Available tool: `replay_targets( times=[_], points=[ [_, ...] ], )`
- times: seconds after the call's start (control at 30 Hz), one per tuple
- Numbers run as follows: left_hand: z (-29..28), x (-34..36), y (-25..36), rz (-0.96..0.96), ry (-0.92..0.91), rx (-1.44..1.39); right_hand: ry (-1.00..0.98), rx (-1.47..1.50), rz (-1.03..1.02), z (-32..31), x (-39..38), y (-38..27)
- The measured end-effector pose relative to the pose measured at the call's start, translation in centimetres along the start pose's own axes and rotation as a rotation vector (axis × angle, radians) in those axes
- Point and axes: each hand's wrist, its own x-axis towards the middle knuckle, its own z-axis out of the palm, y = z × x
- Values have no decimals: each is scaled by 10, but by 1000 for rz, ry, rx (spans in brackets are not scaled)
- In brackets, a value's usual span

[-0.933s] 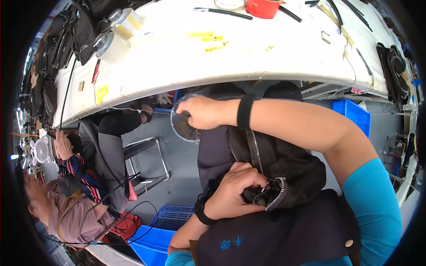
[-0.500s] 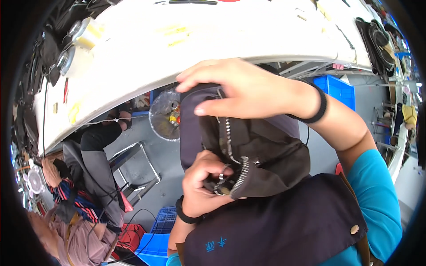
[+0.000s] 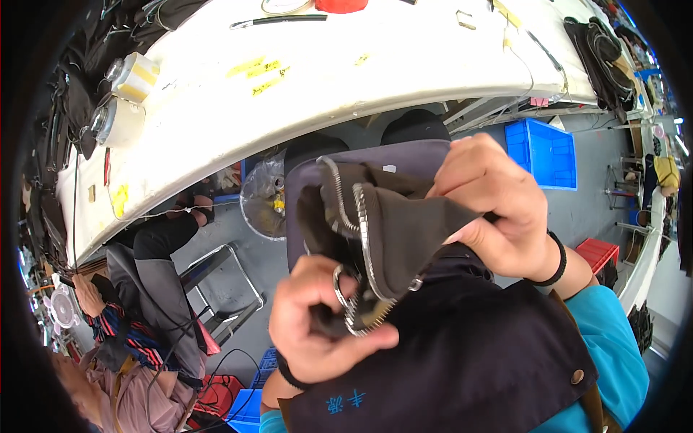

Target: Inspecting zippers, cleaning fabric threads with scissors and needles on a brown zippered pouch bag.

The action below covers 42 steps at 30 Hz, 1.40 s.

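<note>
Holding dark pouch (image 3: 411, 238) toward apron's (image 3: 469, 346) 11 o'clock: probably light, limp. Left hand (image 3: 307, 317) grip on zip rim (image 3: 364, 238), 7 o'clock; right hand (image 3: 502, 202) grip pinching cloth, 3 o'clock. Rim likely firmest.

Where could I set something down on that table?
The white table looks bare right of the yellow marks, and between them and its near edge. Crowded: left end, pale containers; right end, a dark bundle; in front, a held dark bag.
</note>
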Motion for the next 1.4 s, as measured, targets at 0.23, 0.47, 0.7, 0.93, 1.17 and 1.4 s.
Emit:
replay_targets(
  times=[0.23,0.47,0.7,0.93,1.17,1.4],
  points=[
    [-17,-3,31,22,53,384,-130,137,-107,-1,19,-8],
    [-7,30,14,127,-29,435,74,116,-195,32,39,-9],
    [14,34,-7,249,414,332,108,107,-48,45,-6,-33],
    [1,23,8,564,182,940,104,240,83,62,-11,-9],
    [-17,-2,20,707,-125,999,-33,366,3,63,-16,0],
    [3,-2,6,839,-41,615,-11,323,95,70,-23,2]
  ],
)
